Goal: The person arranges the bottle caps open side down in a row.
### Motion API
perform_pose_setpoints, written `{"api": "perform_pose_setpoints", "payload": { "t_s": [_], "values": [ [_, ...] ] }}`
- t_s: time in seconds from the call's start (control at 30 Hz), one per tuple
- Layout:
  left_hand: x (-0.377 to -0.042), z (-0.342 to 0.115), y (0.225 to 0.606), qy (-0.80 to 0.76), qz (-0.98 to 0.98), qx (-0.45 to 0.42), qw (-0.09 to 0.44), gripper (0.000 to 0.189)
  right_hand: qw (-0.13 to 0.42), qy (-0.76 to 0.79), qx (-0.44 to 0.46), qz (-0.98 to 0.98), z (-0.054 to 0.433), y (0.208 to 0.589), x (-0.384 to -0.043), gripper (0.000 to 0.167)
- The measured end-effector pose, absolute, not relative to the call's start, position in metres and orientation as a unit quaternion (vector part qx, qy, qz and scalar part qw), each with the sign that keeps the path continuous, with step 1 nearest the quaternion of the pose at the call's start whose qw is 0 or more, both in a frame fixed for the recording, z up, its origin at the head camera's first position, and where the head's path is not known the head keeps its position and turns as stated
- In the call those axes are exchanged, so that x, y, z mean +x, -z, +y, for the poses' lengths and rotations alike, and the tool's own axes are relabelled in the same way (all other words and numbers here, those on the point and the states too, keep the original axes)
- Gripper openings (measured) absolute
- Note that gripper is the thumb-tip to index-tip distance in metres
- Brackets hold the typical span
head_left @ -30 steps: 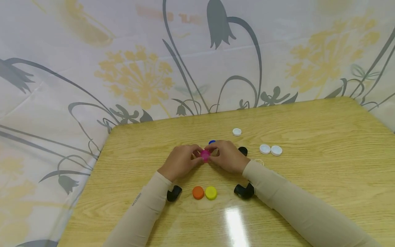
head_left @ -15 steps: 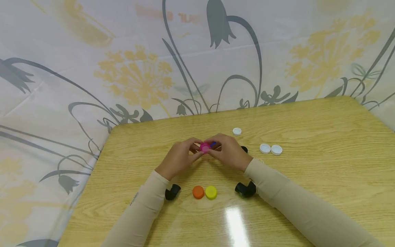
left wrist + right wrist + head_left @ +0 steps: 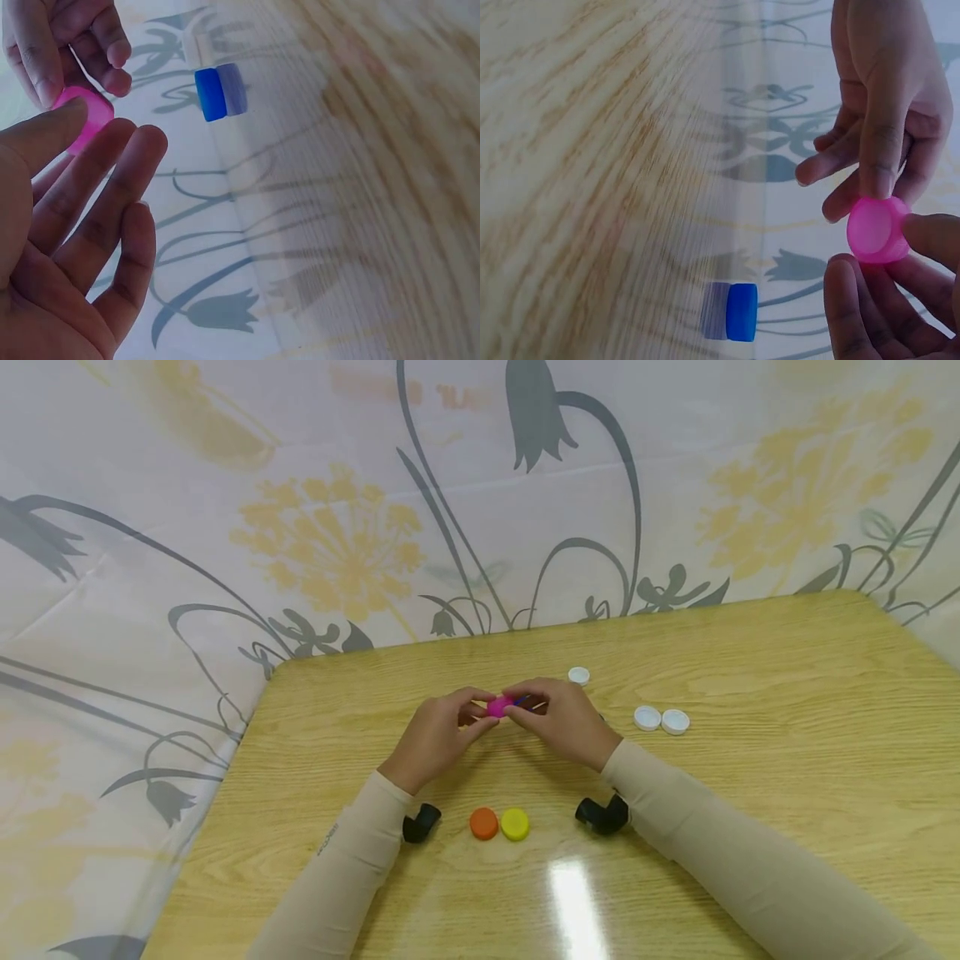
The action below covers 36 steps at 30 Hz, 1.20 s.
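Note:
A pink bottle cap (image 3: 498,707) is held between both hands above the table. My left hand (image 3: 435,733) pinches one side with thumb and fingers, and my right hand (image 3: 566,722) pinches the opposite side. From the right wrist view, the cap (image 3: 871,229) shows a paler round face. Just beyond the hands a blue cap (image 3: 212,95) sits on the table, apart from the fingers. In the head view the right fingers hide most of that blue cap. Nearer me lie an orange cap (image 3: 483,823) and a yellow cap (image 3: 515,824), side by side.
Black elbow-shaped pieces lie by each forearm, one at the left sleeve (image 3: 422,823), another at the right sleeve (image 3: 602,816). White caps rest at the right (image 3: 647,718) and farther back (image 3: 578,676). A patterned cloth (image 3: 337,543) hangs behind the table (image 3: 787,693).
Both hands have moved up and away from me with the pink cap, which has tilted. The right hand now covers the black round piece and most of the blue cap.

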<state>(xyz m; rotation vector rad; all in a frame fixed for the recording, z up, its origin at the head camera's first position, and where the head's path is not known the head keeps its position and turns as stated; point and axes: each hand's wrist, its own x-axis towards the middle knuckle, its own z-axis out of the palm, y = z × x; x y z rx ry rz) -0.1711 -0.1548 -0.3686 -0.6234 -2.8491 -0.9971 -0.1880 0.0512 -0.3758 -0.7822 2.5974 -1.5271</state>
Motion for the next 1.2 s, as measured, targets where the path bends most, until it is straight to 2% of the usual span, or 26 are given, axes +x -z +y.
{"api": "perform_pose_setpoints", "payload": {
  "t_s": [0.27, 0.53, 0.67, 0.8, 1.2],
  "values": [
    [-0.171, -0.154, 0.367, 0.357, -0.911, -0.204, 0.013, 0.025, 0.004, 0.495, -0.262, 0.828, 0.054, 0.376, -0.19, 0.031],
    [-0.17, -0.153, 0.363, 0.379, -0.902, -0.205, -0.018, 0.03, -0.005, 0.5, -0.256, 0.827, 0.054, 0.372, -0.191, 0.032],
    [-0.169, -0.153, 0.362, 0.378, -0.903, -0.204, -0.001, 0.033, 0.0, 0.517, -0.249, 0.819, 0.054, 0.371, -0.189, 0.031],
    [-0.167, -0.152, 0.362, 0.375, -0.9, -0.221, 0.023, 0.04, 0.019, 0.55, -0.236, 0.801, 0.055, 0.37, -0.187, 0.022],
    [-0.155, -0.147, 0.358, 0.358, -0.898, -0.254, 0.039, 0.032, 0.033, 0.544, -0.254, 0.799, 0.067, 0.368, -0.173, 0.023]
  ]
}}
